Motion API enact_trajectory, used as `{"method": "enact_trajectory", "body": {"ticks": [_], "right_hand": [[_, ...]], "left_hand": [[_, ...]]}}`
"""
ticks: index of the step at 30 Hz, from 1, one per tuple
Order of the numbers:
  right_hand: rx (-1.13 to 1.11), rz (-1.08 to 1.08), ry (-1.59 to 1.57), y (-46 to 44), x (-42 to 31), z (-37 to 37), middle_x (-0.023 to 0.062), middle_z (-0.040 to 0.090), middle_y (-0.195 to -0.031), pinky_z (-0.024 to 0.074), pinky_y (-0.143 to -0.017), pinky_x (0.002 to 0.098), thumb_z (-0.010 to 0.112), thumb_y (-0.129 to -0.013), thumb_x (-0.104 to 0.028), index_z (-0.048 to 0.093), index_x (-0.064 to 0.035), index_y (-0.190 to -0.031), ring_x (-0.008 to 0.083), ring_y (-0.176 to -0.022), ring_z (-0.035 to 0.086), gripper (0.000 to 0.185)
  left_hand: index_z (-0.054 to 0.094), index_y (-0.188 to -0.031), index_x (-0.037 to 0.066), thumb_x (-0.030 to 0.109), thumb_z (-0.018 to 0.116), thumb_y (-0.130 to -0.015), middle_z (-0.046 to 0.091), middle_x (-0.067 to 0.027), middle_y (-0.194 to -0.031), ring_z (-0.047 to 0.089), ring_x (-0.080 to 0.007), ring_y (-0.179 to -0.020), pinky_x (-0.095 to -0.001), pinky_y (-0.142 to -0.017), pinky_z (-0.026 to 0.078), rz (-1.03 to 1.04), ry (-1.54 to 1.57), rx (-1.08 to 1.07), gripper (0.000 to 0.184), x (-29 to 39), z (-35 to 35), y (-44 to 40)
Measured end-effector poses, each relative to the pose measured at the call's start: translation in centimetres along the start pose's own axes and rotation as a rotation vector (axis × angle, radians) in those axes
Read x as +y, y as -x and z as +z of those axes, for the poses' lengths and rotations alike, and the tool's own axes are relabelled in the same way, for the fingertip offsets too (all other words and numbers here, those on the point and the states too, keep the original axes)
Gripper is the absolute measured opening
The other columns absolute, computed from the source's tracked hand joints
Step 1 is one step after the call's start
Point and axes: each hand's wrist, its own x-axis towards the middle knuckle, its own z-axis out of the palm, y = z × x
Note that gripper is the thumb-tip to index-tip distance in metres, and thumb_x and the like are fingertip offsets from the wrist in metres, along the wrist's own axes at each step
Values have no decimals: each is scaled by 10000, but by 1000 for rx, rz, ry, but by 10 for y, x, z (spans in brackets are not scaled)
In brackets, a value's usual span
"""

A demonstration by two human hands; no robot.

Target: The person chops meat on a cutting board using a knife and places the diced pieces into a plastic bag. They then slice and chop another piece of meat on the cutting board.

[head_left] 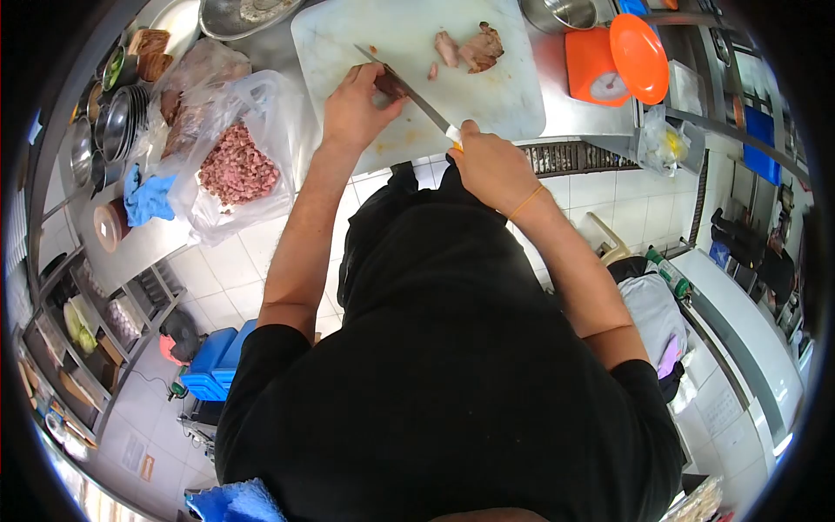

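A long kitchen knife [422, 102] with a pale yellow handle is gripped in my right hand [496, 168], its blade slanting up and left over the white cutting board [513, 96]. My left hand [357, 109] curls its fingers and thumb around a dark piece of meat [389, 84], close beside the blade. Partly hidden by the fingers and knife, that piece shows only in part. Farther back on the board lie a browned chunk of meat [483, 48], a paler piece [446, 50] and a small scrap [433, 71].
Left of the board, a clear plastic bag holds diced pink meat [239, 167]; a blue cloth [148, 196] and stacked metal bowls [122, 122] are beyond it. An orange scale [600, 68] with an orange plate [639, 58] stands right. A metal bowl [228, 22] sits at the back.
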Motion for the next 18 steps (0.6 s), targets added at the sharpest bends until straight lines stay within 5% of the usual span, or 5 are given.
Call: {"method": "enact_trajectory", "body": {"ticks": [16, 18], "right_hand": [[98, 10, -32, -56, -11, 48, 266, 759, -909, 585, -771, 573, 590, -1064, -230, 533, 48, -1149, 471, -869, 751, 296], [112, 6, -44, -65, -12, 51, 267, 760, -920, 582, -783, 578, 582, -1062, -229, 536, 50, -1154, 469, -882, 752, 298]], "left_hand": [[661, -1267, 87, 259, 899, -777, 721, -109, -1241, 724, -332, -1111, -450, -935, 595, -12, 16, 2, 571, -5, 4, 3], [656, -1291, 84, 279, 904, -796, 714, -80, -1237, 735, -258, -1059, -400, -907, 602, 7, -53, 12, 587, -6, 6, 3]]}}
